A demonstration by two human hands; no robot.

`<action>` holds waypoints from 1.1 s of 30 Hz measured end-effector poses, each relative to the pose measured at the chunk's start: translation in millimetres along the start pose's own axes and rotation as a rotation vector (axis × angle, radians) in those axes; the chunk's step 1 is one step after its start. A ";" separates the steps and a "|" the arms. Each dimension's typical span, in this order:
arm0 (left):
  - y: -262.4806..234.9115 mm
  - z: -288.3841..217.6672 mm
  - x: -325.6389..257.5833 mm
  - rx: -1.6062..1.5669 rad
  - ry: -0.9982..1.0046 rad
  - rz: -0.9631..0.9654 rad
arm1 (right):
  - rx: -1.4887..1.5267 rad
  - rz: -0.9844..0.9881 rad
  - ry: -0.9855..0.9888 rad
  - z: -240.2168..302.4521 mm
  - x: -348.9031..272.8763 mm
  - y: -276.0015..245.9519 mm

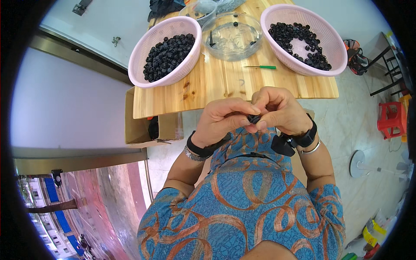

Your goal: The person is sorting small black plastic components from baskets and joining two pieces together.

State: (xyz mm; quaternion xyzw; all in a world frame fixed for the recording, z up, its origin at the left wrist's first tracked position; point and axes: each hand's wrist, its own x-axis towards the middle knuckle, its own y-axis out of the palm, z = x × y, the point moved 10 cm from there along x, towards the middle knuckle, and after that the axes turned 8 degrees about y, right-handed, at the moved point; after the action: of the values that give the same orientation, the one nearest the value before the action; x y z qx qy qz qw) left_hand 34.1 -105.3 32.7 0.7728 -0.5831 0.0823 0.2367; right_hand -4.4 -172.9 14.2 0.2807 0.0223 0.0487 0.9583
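Note:
Between the fingertips of both hands is a small round black part (254,118), held just off the near edge of the wooden table (225,86). My left hand (225,116) pinches it with thumb and forefinger from the left. From the other side my right hand (277,110) closes its thumb and fingers on the same part, hiding much of it. Beyond the hands, a pink basket (193,65) full of small black parts stands at the left. Another pink basket (336,52), partly filled with black parts, stands at the right.
A thin tool with a green handle (268,67) lies on the table. Behind it a clear round tub (232,54) holds a few black pieces. A cardboard box (134,125) sits below the table's left end; a red stool (390,119) stands far right.

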 end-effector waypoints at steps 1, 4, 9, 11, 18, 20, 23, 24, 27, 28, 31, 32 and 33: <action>-1.5 3.0 -0.2 -0.030 -0.009 0.000 | -0.016 -0.010 0.024 -1.4 0.7 -1.1; -0.5 9.5 -1.6 -0.169 -0.005 -0.009 | -0.030 0.011 0.038 -2.2 3.1 2.5; -1.4 25.5 -5.5 -0.408 -0.006 -0.089 | -0.009 0.044 0.043 0.7 6.1 8.8; -1.4 28.1 -4.7 -0.499 -0.004 -0.124 | -0.082 -0.002 0.089 -2.5 6.7 2.5; -3.9 32.0 -6.0 -0.454 0.027 -0.165 | -0.174 -0.019 0.098 7.0 3.9 6.6; 0.1 29.1 -5.9 -0.497 0.092 -0.149 | -0.247 -0.022 0.074 9.5 2.5 6.6; -3.5 35.8 -11.0 -0.510 0.094 -0.223 | -0.242 -0.031 0.018 11.8 3.0 7.6; -2.2 36.0 -11.0 -0.509 0.094 -0.224 | -0.241 -0.030 0.018 10.8 3.7 7.5; 11.5 26.1 -5.2 -0.619 0.153 -0.184 | -0.296 -0.020 -0.034 11.9 7.6 6.8; 8.7 31.3 -5.2 -0.642 0.119 -0.319 | -0.326 -0.024 -0.083 14.2 9.5 5.0; 0.1 40.0 -4.9 -0.692 0.079 -0.416 | -0.355 -0.066 -0.078 18.6 12.8 5.5; -1.5 43.7 -3.2 -0.720 0.061 -0.389 | -0.341 -0.107 -0.016 15.3 15.3 1.5; -7.5 46.8 -4.3 -0.718 0.066 -0.390 | -0.344 -0.102 -0.016 15.6 16.6 2.1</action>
State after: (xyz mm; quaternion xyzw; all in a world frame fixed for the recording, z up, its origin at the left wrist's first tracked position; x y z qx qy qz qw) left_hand 32.8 -121.6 -12.0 0.7341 -0.4093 -0.1483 0.5211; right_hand 13.1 -177.8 28.2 0.1116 0.0202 0.0009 0.9935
